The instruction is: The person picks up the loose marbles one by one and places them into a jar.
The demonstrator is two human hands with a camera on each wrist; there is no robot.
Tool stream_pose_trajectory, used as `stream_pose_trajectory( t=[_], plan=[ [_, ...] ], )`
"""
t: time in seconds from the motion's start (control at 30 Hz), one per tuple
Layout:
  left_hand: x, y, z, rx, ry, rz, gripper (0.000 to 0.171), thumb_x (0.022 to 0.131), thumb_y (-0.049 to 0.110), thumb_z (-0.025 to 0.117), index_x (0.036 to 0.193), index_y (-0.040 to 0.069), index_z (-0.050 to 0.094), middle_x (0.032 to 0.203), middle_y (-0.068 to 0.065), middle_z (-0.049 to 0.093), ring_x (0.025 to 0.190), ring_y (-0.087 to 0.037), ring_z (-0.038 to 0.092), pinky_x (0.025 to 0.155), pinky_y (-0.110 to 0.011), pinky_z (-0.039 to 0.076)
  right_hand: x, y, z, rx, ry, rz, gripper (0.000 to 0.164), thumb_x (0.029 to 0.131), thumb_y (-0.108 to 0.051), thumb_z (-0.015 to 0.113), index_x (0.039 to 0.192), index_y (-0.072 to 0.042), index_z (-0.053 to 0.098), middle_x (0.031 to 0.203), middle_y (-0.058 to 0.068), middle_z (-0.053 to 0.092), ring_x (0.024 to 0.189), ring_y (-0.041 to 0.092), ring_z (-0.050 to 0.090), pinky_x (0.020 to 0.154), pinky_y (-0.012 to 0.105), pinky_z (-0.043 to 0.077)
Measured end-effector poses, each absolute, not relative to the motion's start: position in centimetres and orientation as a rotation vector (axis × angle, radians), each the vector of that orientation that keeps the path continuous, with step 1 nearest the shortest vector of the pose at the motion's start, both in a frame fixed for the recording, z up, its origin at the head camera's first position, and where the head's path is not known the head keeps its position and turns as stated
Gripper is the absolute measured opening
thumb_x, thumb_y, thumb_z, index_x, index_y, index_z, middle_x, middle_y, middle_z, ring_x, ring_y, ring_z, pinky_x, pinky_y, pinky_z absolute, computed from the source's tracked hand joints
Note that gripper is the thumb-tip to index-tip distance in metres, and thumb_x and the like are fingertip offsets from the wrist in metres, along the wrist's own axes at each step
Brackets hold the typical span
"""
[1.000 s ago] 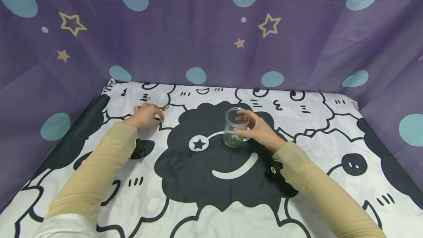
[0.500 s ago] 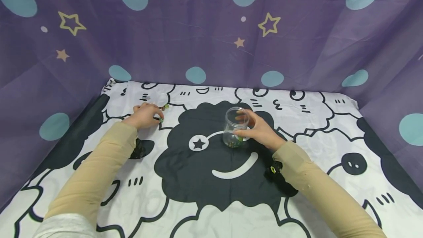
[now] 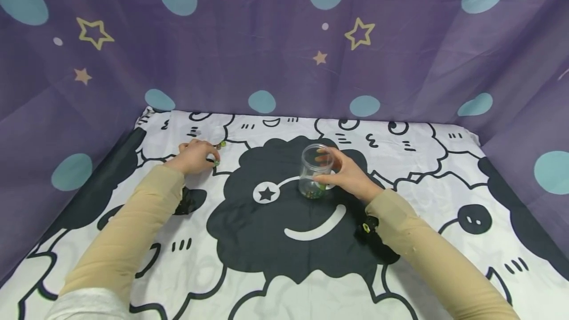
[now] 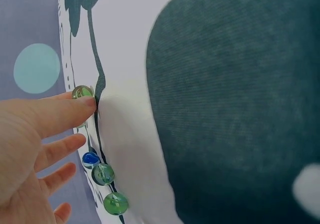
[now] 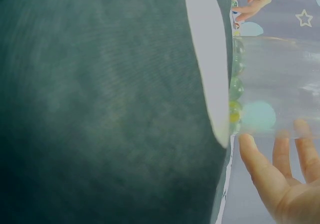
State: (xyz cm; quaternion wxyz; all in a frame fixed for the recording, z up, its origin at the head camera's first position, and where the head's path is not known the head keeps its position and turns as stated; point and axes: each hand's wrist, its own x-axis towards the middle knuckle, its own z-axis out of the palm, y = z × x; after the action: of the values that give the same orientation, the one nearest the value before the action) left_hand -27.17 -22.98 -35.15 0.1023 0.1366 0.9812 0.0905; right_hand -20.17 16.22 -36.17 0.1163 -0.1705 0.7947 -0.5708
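Note:
In the head view, my left hand (image 3: pixel 194 157) is low over the cloth at the far left. Its thumb and index finger pinch a clear green glass marble (image 4: pixel 82 92), seen best in the left wrist view. Close by on the cloth lie a blue marble (image 4: pixel 90 158) and two green marbles (image 4: pixel 103 174). My right hand (image 3: pixel 351 176) holds a clear plastic jar (image 3: pixel 311 174), curled round its right side. The jar stands upright and uncapped on the black sheep print. Several green and yellow marbles (image 5: pixel 236 88) lie at its bottom.
A black-and-white cartoon sheep cloth (image 3: pixel 284 256) covers the table. A purple curtain (image 3: pixel 249 53) with stars and dots hangs behind it and along both sides. Dark wrist devices (image 3: pixel 186 201) sit under both sleeves.
The head view has shifted very slightly. Both hands, the jar and the marbles stay practically where they were, with no visible change of grip.

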Motion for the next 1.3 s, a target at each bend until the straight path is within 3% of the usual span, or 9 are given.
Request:
stream_pose_trajectory(
  t=[0.5, 1.3],
  plan=[
    [-27.34, -22.97, -35.38, 0.393, 2.903, 0.243, 0.011, 0.087, 0.016, 0.067, 0.097, 0.014, 0.072, 0.131, -0.019, 0.055, 0.116, -0.046, 0.041, 0.091, -0.066, 0.021, -20.21, 16.24, -36.17, -0.488, 2.327, -1.671, 0.071, 0.081, -0.016, 0.075, 0.142, -0.016, 0.039, 0.138, 0.012, 0.047, 0.123, 0.031, 0.048, 0.092, 0.044, 0.048],
    [-26.54, -23.33, -34.50, 0.438, 2.943, 0.281, 0.015, 0.085, 0.013, 0.067, 0.099, 0.012, 0.071, 0.130, -0.020, 0.056, 0.117, -0.050, 0.040, 0.088, -0.066, 0.022, -20.20, 16.35, -36.24, -0.513, 2.324, -1.681, 0.072, 0.081, -0.018, 0.076, 0.142, -0.016, 0.039, 0.140, 0.011, 0.045, 0.125, 0.031, 0.047, 0.098, 0.046, 0.044]
  ],
)
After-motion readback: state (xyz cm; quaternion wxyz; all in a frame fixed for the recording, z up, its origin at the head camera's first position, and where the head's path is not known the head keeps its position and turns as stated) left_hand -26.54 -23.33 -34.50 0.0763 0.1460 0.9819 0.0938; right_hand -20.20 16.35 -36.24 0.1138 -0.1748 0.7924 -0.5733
